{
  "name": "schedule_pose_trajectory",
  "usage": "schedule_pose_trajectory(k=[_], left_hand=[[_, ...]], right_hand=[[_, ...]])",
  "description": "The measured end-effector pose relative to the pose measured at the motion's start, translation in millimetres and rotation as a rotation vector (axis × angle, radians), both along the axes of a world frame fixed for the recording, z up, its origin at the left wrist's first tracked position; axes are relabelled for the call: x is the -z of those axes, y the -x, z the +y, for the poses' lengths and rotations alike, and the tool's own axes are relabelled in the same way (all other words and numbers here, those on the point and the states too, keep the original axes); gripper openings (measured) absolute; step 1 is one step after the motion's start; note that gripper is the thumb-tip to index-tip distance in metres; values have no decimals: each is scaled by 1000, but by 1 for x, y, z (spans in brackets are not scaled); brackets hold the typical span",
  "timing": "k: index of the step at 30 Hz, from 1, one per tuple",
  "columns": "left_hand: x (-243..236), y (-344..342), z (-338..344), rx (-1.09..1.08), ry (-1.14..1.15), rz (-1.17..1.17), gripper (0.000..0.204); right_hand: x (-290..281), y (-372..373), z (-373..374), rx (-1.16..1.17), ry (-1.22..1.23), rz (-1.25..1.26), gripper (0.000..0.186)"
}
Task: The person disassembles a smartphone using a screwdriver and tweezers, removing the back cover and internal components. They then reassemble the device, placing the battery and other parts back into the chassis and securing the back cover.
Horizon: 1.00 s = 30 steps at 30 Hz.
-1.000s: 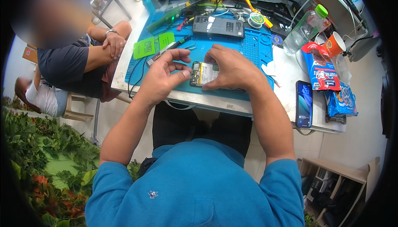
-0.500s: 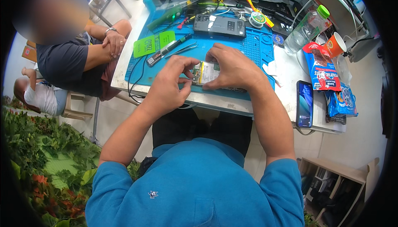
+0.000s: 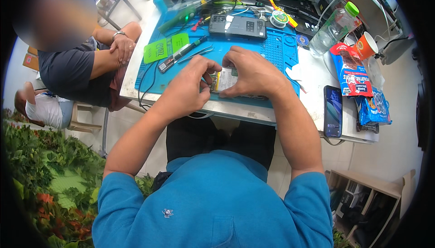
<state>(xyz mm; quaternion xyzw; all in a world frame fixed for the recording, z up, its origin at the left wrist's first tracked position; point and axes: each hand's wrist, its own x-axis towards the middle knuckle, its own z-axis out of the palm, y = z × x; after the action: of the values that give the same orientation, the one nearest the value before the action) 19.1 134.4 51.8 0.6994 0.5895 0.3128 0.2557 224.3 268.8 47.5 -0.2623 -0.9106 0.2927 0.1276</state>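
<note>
An opened phone [image 3: 225, 80] lies on the blue work mat [image 3: 156, 82], its pale battery and part of its green circuit board exposed. My right hand [image 3: 258, 73] grips it across the battery, with the thumb at the near edge and the fingers at the far edge. At the phone's left end my left hand [image 3: 192, 82] curls its fingers over the circuit board. Whatever lies between those fingertips is hidden. Just beyond the left hand lie tweezers [image 3: 195, 55] and a pen-like tool [image 3: 182, 54]. Behind the hands rests a dark phone back or second phone [image 3: 239, 26].
A green card [image 3: 166, 47] lies at the mat's left. Solder wire spool [image 3: 279, 18], clear bottle [image 3: 333, 28], paper cup [image 3: 366, 46], snack packets [image 3: 351, 71] and a lit phone [image 3: 333, 112] stand or lie rightward. A seated person [image 3: 86, 62] is at the left.
My left fingers have drawn closer together at the phone's left end, narrowing the gap to the thumb. My right hand keeps its hold. The view has shifted slightly.
</note>
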Motion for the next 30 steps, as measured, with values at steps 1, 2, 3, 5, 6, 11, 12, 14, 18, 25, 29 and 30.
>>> schedule_pose_trajectory(k=[1,2,3,5,6,11,12,14,18,25,29,30], left_hand=[[2,2,3,-2,27,-11,48],[4,5,5,-5,53,-22,47],[7,8,7,-3,85,-75,47],[11,13,10,-1,149,-183,46],[10,14,10,-5,158,-189,46],[14,21,9,-40,188,-441,45],[14,21,9,-54,197,-492,46],[13,18,7,-83,213,-594,47],[1,9,3,-129,235,-648,49],[1,0,-8,-85,178,-705,48],[-7,-19,-18,-37,155,-709,50],[-11,-25,-21,-28,146,-645,50]], right_hand=[[1,0,0,2,0,0,69],[1,0,1,6,2,-6,69],[1,1,1,10,3,-11,69],[1,1,0,13,5,-14,70],[1,1,0,15,5,-12,70],[3,1,0,11,3,-3,71],[3,1,-1,17,4,-4,71],[4,2,-1,22,4,-5,71],[-1,1,-2,22,14,-38,73],[-4,2,-5,22,8,-33,73],[-2,2,-6,40,15,-8,69],[-1,2,-6,37,13,0,69]])
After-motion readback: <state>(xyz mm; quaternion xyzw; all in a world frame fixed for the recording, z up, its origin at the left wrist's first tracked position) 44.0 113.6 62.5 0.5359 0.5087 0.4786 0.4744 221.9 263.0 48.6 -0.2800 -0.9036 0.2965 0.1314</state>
